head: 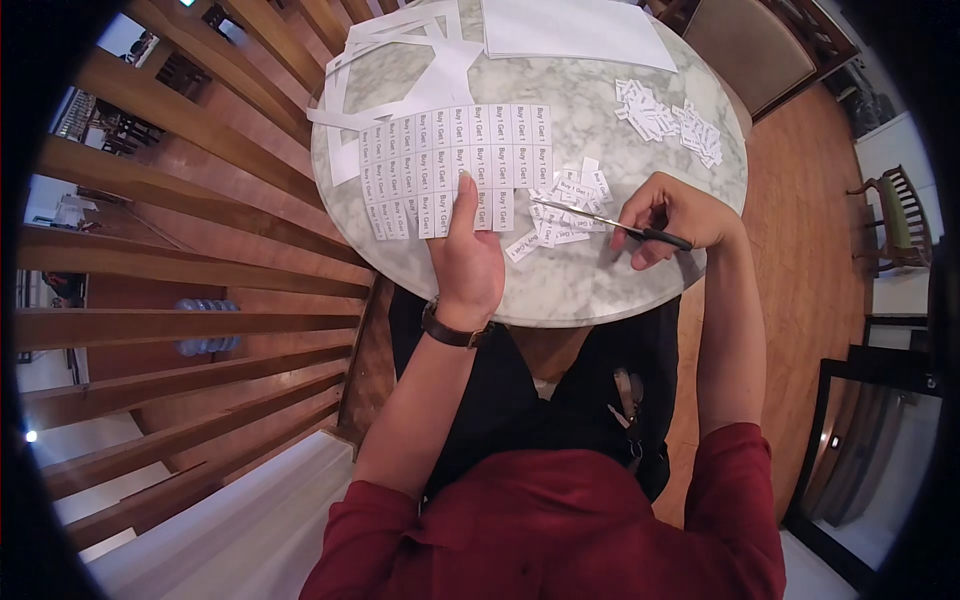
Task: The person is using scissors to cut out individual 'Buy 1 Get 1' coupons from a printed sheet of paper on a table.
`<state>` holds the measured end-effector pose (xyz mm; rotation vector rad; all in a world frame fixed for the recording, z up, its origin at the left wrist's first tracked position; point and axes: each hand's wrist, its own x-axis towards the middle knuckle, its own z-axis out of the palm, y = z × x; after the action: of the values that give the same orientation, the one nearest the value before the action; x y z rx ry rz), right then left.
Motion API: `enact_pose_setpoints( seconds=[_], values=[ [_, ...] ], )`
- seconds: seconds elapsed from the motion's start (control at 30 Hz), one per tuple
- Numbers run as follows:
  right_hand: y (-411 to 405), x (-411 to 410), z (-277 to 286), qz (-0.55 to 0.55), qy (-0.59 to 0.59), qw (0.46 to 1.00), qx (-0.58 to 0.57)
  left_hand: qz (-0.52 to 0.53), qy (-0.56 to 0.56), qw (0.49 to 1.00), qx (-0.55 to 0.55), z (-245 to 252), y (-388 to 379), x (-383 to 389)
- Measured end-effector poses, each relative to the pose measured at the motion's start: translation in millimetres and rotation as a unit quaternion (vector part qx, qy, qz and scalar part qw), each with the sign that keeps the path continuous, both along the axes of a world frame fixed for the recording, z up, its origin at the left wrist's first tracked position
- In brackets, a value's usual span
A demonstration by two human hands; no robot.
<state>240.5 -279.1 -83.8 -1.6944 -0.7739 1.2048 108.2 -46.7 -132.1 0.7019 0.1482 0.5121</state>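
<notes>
My left hand (pixel 469 262) grips a printed paper sheet (pixel 450 154) ruled into small rectangles, its thumb on top near the lower edge. A stepped notch shows at the sheet's lower right corner. In my right hand (pixel 671 221) is a pair of scissors (pixel 619 223) with dark handles, the blades pointing left towards that corner. Under and around the blades lies a loose pile of cut paper slips (pixel 574 187). Whether the blades are apart is too fine to tell.
On the round marble table (pixel 570 300) lie two more heaps of slips (pixel 645 112) (pixel 697 135), paper offcuts (pixel 442 71) at the back left and blank sheets (pixel 577 30) at the back. Wooden slats (pixel 187 255) stand left of the table; an upholstered chair (pixel 750 52) is beyond it.
</notes>
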Motion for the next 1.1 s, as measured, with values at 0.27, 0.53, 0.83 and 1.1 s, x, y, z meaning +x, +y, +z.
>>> enact_pose_setpoints(
  seconds=[0.27, 0.53, 0.83, 1.1],
  values=[
    [26, 13, 2, 0.052, 0.014, 0.999, -0.002, -0.072, 0.037, 0.995, 0.052, 10, 0, -6],
    [30, 15, 4, 0.058, 0.014, 0.998, -0.016, -0.080, 0.055, 0.994, 0.048, 10, 1, -6],
    [31, 8, 4, 0.032, -0.025, 0.999, -0.025, -0.081, 0.056, 0.993, 0.065, 11, -1, -6],
    [32, 2, 6, 0.009, -0.005, 1.000, -0.004, -0.082, 0.056, 0.993, 0.060, 11, -1, -6]
  ],
)
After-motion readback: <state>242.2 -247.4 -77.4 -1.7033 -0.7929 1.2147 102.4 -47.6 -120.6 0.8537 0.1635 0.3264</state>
